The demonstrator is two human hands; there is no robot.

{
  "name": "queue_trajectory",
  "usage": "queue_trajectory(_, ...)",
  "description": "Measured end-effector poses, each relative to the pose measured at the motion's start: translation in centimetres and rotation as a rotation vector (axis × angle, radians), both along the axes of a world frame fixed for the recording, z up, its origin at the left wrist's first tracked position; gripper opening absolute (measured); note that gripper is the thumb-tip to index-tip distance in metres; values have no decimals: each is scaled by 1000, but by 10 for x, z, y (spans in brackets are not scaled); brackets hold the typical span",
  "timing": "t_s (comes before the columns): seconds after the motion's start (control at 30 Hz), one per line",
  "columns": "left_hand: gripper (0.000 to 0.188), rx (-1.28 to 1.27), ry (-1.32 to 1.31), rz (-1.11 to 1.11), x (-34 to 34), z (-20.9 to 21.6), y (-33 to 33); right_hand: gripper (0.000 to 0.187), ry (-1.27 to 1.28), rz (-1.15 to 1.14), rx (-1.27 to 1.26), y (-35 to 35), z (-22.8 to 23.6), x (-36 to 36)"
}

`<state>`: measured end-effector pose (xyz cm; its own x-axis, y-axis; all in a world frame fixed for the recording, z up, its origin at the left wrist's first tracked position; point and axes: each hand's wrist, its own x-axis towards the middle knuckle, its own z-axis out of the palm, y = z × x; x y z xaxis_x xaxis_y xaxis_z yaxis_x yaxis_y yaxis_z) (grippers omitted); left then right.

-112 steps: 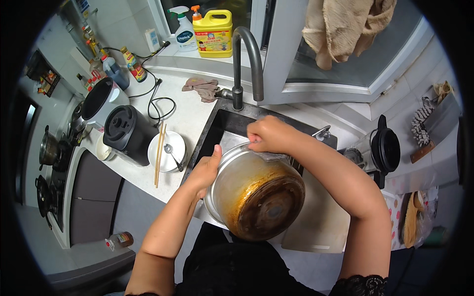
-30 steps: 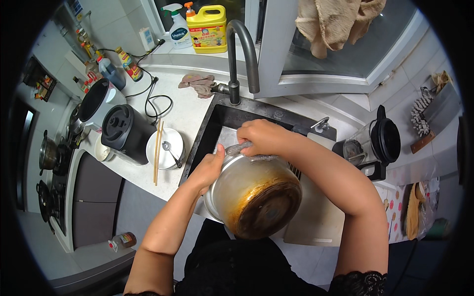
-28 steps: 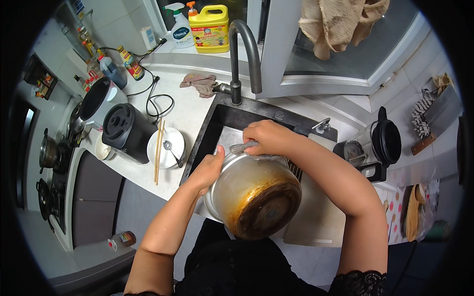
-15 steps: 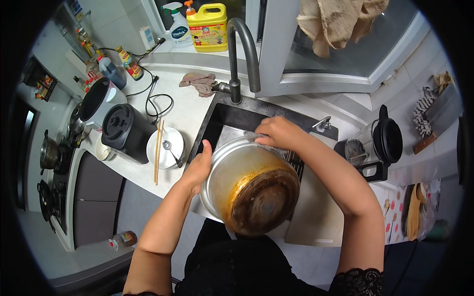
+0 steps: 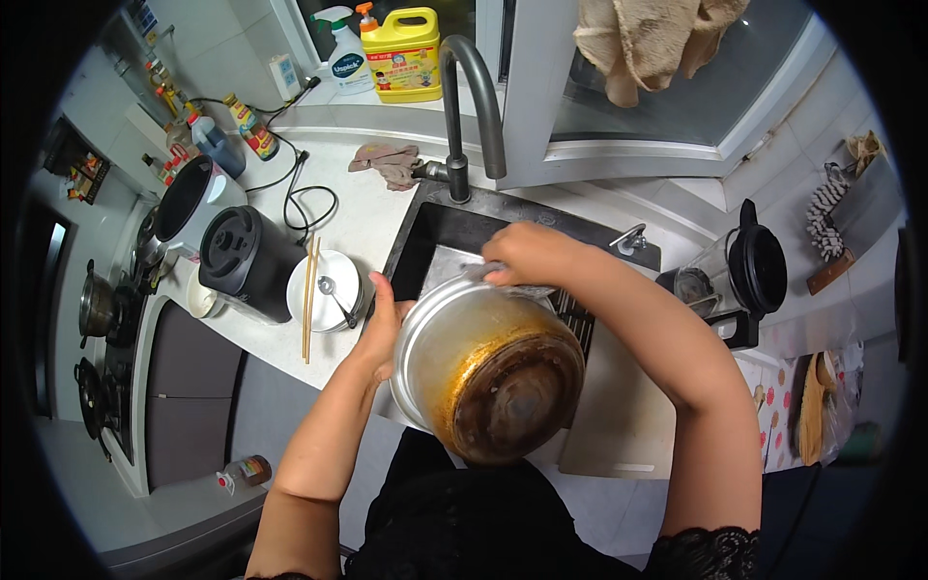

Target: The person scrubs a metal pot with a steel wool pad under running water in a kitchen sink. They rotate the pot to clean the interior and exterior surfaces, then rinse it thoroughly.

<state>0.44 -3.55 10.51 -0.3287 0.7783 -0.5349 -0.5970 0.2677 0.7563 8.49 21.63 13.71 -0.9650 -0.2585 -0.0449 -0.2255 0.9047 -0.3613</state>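
A metal pot [image 5: 442,353] is tipped over the near side of the sink [image 5: 414,235], its scorched brown base turned up toward me. My left hand [image 5: 381,338] grips the pot at its left rim, thumb pointing up and the other fingers hidden behind the rim. On the pot's far upper side, my right hand [image 5: 530,253] is closed on a grey cloth [image 5: 476,272] and presses it against the metal. Whether it is a plain cloth or a scrubbing pad is hard to tell. The pot's inside is hidden.
A curved faucet [image 5: 458,126] rises behind the sink. Left are a white bowl [image 5: 339,274] with spoon and chopsticks [image 5: 309,300], and a black-lidded container [image 5: 246,261]. Right are a cutting board [image 5: 619,416] and a blender jug [image 5: 749,261]. A crumpled rag [image 5: 387,166] lies near the faucet.
My right hand has slid slightly left along the pot's upper side with the cloth. My left hand keeps its hold, and the pot has barely shifted.
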Motion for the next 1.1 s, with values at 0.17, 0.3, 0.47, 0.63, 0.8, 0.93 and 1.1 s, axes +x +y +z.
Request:
queue_trajectory(0.17, 118, -9, 0, 41, 2, -1, 11, 20, 27, 41, 103, -18, 22, -12)
queue_trajectory(0.3, 119, 55, -9, 58, 18, 14, 25, 21, -4, 241, 169, -65, 36, -26)
queue_trajectory(0.47, 124, 95, -23, -32, 14, 18, 13, 24, -15, 175, 6, -48, 35, -16)
queue_trajectory(0.63, 126, 14, 124, 52, 1, 13, -11, 27, 137, -83, -208, 4, -10, 10)
queue_trajectory(0.8, 108, -81, 190, 151, -1, 5, -24, 29, 151, -250, -334, 13, -43, 33)
queue_trajectory(0.93, 99, -195, 304, 147, 4, 15, -11, 29, 324, -118, -153, 14, -40, 21)
queue_trajectory(1.1, 91, -174, 426, 36, 11, 0, 10, 24, 126, 188, 103, -56, 29, -15)
